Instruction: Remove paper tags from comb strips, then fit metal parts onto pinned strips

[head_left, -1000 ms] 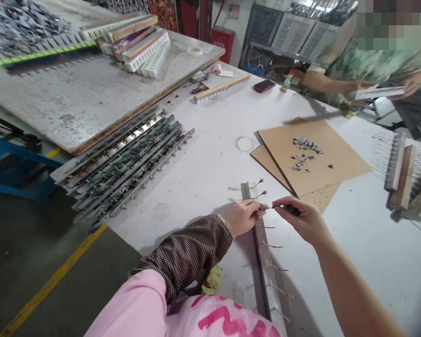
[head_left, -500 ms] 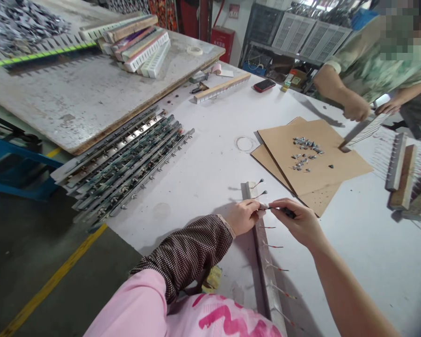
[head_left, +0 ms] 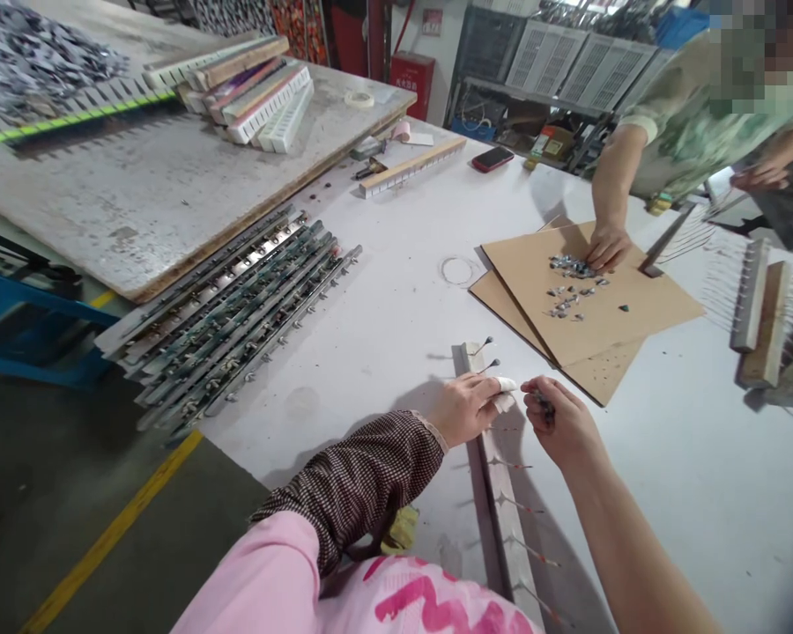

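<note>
A long grey bar (head_left: 500, 493) lies on the white table, with thin red-tipped wires sticking out along its right side. Two wires at its far end carry small dark pieces (head_left: 495, 363). Over the bar, my left hand (head_left: 466, 407) has its white-wrapped fingertips pressed together; what they hold, if anything, is too small to name. Just to the right, my right hand (head_left: 565, 423) is curled around several small dark pieces (head_left: 543, 405), its thumb and forefinger close to the left fingertips but apart from them.
Brown cardboard sheets (head_left: 568, 330) hold scattered small pieces, which a co-worker's hand (head_left: 609, 246) touches. Metal strips (head_left: 238, 317) lie in a stack on the left. A phone (head_left: 492, 158) is at the back, and more bars (head_left: 763, 326) are at the right.
My right hand has drawn back slightly from my left, and its fingers are more curled. The co-worker's hand has moved from the upright strip to the pieces on the cardboard.
</note>
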`<action>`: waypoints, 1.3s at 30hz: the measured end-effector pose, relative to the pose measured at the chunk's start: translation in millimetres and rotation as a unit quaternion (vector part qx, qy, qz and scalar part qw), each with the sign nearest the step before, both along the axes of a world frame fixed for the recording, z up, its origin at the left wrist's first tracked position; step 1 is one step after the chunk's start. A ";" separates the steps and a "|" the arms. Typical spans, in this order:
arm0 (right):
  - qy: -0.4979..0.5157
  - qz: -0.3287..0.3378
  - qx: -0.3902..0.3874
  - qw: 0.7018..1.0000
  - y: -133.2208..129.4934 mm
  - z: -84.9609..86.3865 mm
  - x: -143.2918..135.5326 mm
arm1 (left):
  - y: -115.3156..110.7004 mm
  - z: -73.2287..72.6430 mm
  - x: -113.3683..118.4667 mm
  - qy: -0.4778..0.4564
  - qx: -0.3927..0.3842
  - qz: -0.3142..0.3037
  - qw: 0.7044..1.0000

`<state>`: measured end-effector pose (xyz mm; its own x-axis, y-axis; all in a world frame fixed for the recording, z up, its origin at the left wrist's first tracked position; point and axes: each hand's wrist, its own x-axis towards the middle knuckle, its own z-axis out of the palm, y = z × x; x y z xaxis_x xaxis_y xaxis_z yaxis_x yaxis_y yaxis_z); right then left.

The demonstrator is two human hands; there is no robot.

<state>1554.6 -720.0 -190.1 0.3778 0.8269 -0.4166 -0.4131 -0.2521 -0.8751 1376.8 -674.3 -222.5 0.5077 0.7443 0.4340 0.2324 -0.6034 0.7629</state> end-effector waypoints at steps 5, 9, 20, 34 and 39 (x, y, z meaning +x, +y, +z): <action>0.080 -0.051 -0.030 0.995 -7.2 -10.7 8.4 | -2.9 -7.3 6.5 -0.027 -0.027 0.016 0.999; 0.052 -0.034 -0.014 0.998 -13.4 -6.3 9.2 | -5.8 -12.7 7.8 -0.042 -0.058 0.010 0.997; 0.085 -0.013 -0.013 0.996 -10.8 -8.4 -0.3 | 37.2 -11.1 17.4 -0.111 -0.103 0.040 0.988; 0.027 0.054 0.026 0.998 -8.8 7.4 -7.6 | 2.3 -3.2 6.6 -0.021 -0.055 0.035 0.998; -0.023 0.057 0.064 0.996 -2.7 2.3 -11.8 | 5.1 -5.1 5.0 -0.011 -0.042 0.031 0.999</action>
